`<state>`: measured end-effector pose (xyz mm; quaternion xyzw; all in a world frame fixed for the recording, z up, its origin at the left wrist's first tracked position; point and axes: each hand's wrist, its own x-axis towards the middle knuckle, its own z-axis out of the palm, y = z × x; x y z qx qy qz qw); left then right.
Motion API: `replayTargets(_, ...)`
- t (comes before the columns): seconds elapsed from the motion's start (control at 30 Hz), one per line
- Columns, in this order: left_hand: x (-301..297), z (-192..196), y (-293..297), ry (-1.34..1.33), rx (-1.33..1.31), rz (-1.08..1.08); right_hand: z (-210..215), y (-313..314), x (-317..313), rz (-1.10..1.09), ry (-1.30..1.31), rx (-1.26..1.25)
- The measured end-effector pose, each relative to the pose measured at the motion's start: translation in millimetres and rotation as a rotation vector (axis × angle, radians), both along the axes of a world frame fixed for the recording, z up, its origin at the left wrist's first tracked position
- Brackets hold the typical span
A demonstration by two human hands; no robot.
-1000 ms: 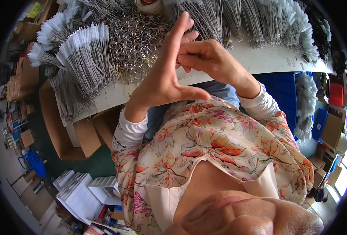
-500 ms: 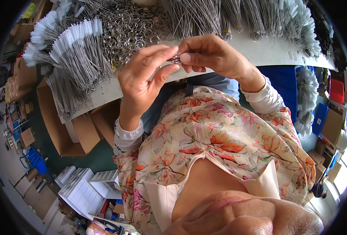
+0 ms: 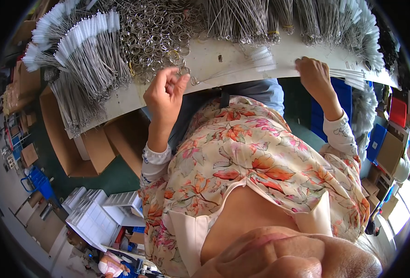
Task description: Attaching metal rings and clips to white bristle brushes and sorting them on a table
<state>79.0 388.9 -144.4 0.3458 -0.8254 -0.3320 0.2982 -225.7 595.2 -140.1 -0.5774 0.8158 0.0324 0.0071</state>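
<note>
At the table's front edge, my left hand (image 3: 164, 96) has its thumb and index finger closed on a metal ring (image 3: 184, 71), with the other fingers curled. Just right of it, several thin wire brushes (image 3: 228, 71) with white bristle heads (image 3: 262, 60) lie on the table, a second metal ring (image 3: 194, 81) at their looped end. Farther right is my right hand (image 3: 314, 78), palm down with curled fingers; what they hold, if anything, is hidden. More white-headed brushes (image 3: 353, 77) lie beside that hand along the edge.
A heap of metal rings (image 3: 154, 32) covers the table (image 3: 205, 58) behind my left hand. Bundled brushes stand in piles at the left (image 3: 89, 55) and along the back (image 3: 242, 21). Below the table are an open cardboard box (image 3: 68, 143) and a blue bin (image 3: 323, 113).
My hands have moved apart from their meeting point over the table edge. The right went far right, the left slightly down. Brushes with a ring now lie between them.
</note>
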Motion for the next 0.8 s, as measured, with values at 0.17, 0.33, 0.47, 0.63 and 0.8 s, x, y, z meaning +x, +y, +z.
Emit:
replayTargets(0.17,4,-34,11,-0.207,-0.261,-0.050,-6,-27,24,-0.013,-0.690,-0.332)
replayTargets(0.33,-5,-11,8,0.199,0.249,-0.089,16,-94,122,0.296,-0.885,-0.491)
replayTargets(0.47,-12,30,-1,0.435,0.465,-0.163,17,-112,129,0.364,-0.921,-0.500)
replayTargets(0.63,-2,46,-20,0.356,0.342,-0.422,45,-117,114,0.352,-1.269,-0.344)
replayTargets(0.8,-10,57,-23,0.370,0.304,-0.527,51,-118,103,0.226,-1.451,-0.154)
